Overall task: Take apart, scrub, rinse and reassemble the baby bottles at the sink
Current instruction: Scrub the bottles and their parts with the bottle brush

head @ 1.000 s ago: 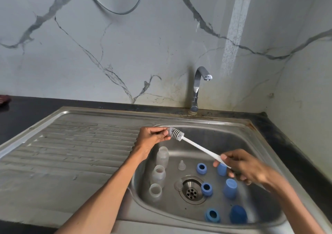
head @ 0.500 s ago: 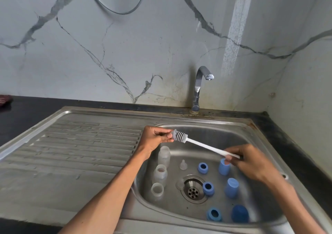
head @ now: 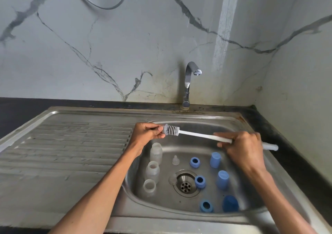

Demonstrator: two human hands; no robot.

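Observation:
Above the sink basin (head: 239,124), my left hand (head: 146,134) pinches a small clear teat (head: 166,130) by its tip. The ribbed head of a white bottle brush (head: 195,135) presses against the teat's wide base. My right hand (head: 240,148) grips the brush handle, whose end sticks out past it to the right. On the basin floor stand three clear bottles (head: 152,171) at the left. Another clear teat (head: 175,160) stands near the middle. Three blue rings (head: 200,181) and three blue caps (head: 222,179) are spread to the right.
The drain (head: 186,183) sits in the basin's middle, with a clear teat lying at its left edge. A chrome tap (head: 188,82) stands behind the basin, with no water running. A ribbed steel drainboard (head: 68,147) stretches left. A black counter edge (head: 280,135) runs along the right.
My right hand has risen and slid further along the handle, so the brush now lies nearly level. The brush head stays against the teat in my left hand.

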